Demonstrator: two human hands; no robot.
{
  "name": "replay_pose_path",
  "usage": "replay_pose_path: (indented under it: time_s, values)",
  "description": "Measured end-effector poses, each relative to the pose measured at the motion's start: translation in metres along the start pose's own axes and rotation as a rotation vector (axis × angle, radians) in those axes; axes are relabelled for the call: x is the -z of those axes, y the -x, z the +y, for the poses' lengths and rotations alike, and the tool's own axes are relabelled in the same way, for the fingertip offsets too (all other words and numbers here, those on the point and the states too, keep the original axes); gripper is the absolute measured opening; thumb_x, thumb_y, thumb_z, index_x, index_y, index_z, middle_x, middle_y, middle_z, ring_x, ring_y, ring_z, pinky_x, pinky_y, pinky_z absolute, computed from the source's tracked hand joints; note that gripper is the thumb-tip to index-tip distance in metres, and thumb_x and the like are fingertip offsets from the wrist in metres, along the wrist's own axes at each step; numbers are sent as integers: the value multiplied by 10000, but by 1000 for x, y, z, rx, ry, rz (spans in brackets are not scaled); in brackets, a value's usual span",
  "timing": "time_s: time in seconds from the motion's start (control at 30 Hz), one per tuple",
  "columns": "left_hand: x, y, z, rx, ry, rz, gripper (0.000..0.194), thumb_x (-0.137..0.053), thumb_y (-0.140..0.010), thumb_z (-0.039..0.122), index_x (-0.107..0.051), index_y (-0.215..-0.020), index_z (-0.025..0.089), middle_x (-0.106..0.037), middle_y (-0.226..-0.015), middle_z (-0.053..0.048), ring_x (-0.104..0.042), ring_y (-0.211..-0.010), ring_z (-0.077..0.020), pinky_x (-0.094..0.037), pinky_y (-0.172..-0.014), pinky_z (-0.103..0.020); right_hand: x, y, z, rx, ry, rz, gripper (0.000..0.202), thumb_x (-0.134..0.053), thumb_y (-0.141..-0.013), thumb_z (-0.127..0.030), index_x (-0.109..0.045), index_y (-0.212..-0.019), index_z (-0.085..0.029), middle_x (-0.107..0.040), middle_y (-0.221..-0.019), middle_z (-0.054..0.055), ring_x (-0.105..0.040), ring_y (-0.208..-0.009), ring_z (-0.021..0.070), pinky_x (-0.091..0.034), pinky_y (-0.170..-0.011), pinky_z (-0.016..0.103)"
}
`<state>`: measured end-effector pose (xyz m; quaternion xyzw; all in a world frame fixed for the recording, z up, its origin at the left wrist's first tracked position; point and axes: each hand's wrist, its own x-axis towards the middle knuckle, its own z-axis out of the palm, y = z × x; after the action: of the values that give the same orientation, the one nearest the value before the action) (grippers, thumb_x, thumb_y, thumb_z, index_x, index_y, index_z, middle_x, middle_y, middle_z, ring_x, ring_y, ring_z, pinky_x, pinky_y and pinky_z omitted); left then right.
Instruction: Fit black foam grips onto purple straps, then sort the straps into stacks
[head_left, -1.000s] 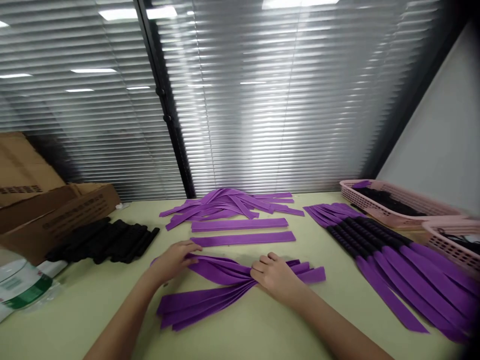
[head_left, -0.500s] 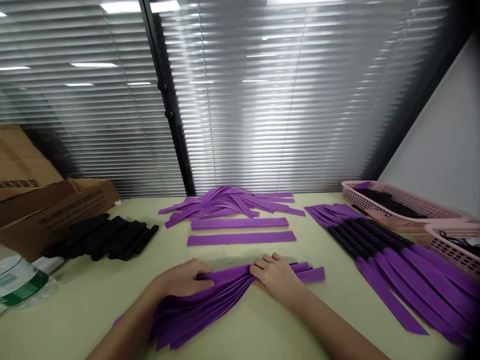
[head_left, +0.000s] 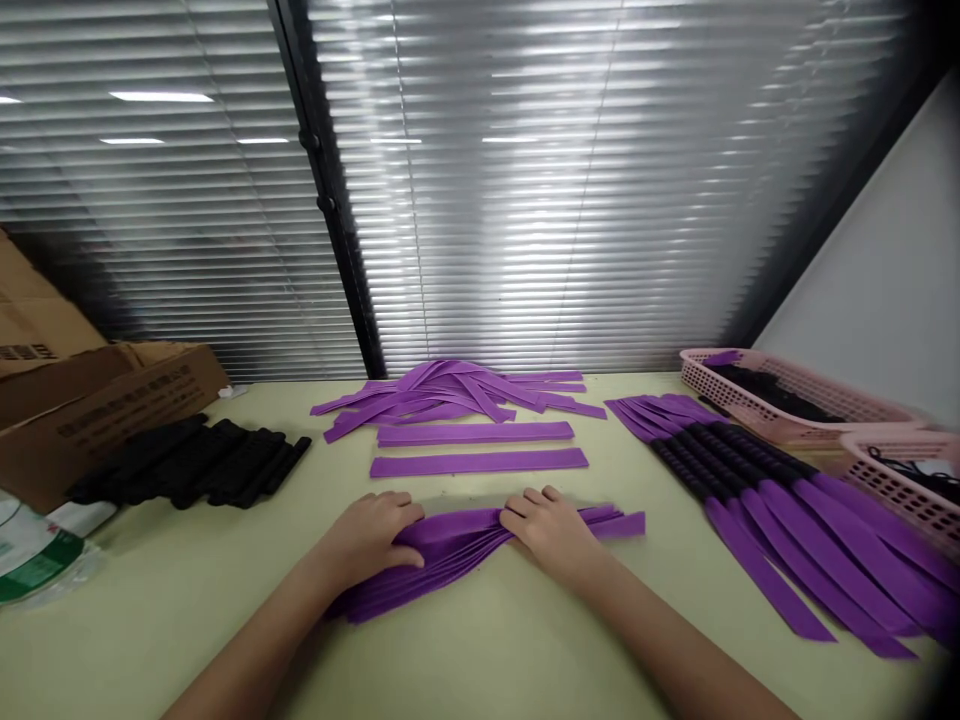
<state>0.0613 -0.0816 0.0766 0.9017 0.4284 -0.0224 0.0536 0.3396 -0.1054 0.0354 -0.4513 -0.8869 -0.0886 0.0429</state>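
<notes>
A layered bundle of purple fabric strips (head_left: 457, 545) lies between my hands near the front of the table. My left hand (head_left: 375, 540) is closed around its left part, thumb on the near side and fingers on the far side. The loose left ends fan out partly behind that wrist. My right hand (head_left: 547, 535) pinches the bundle where it narrows, and the right ends stick out beyond the fingers. Just past the bundle, a flat purple strip (head_left: 480, 462) lies crosswise, with another flat strip (head_left: 475, 433) behind it.
A heap of purple strips (head_left: 450, 390) is by the blinds. Purple strips with black sleeves (head_left: 750, 480) lie at right, beside pink baskets (head_left: 795, 425). Black sleeves (head_left: 202, 460), a cardboard box (head_left: 135, 410) and a green-labelled container (head_left: 34, 555) are at left.
My left hand has brought the hanging left ends of the bundle up and inward, so they spread less toward me. The right hand keeps its pinch. The view has tilted slightly.
</notes>
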Motion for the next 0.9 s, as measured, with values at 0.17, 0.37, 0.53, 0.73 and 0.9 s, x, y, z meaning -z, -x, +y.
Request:
replay_pose_path:
  time_s: [0.17, 0.37, 0.53, 0.73, 0.9]
  values:
    - [-19, -4, -8, -60, 20, -31, 463, -362, -926, 574, -585, -1096, 206, -634, -1020, -85, -632, -881, -248, -456, -748, -334, -5, 1, 6, 45, 2, 1, 145, -502, -945, -298, -588, -1010, -201, -620, -1037, 68, -539, -914, 211, -348, -762, 347]
    - [-18, -5, 23, -84, 102, 12, 608, -382, -882, 642, -464, -1287, 197, -575, -1233, -128, -574, -1070, -296, -441, -893, -427, -8, -2, 1, 70, 14, 0, 221, -513, -934, -369, -566, -1071, -204, -607, -1048, 79, -545, -938, 234, -380, -772, 372]
    - [-24, -12, 54, 9, 55, -37, 441, -388, -929, 474, -500, -1218, 161, -597, -1177, -144, -572, -1058, -303, -455, -856, -432, -4, -10, -13, 25, 10, -11, 315, -509, -923, -429, -542, -1123, -188, -621, -1030, 86, -580, -912, 253, -431, -770, 402]
    - [-21, -12, 30, 78, -45, -58, 328, -265, -954, 219, -528, -1147, 186, -608, -1134, -117, -594, -999, -272, -455, -822, -439, -1, -7, 2, -51, -33, -96, 330, -499, -931, -436, -560, -1118, -171, -655, -1051, 96, -624, -926, 241, -484, -778, 386]
    - [-29, -17, 42, 42, -96, 14, 336, -282, -962, 238, -535, -1170, 164, -605, -1140, -134, -583, -1029, -284, -459, -829, -441, -4, -12, -5, -5, 11, -96, 361, -506, -916, -464, -579, -1078, -150, -672, -1011, 108, -644, -888, 250, -505, -721, 386]
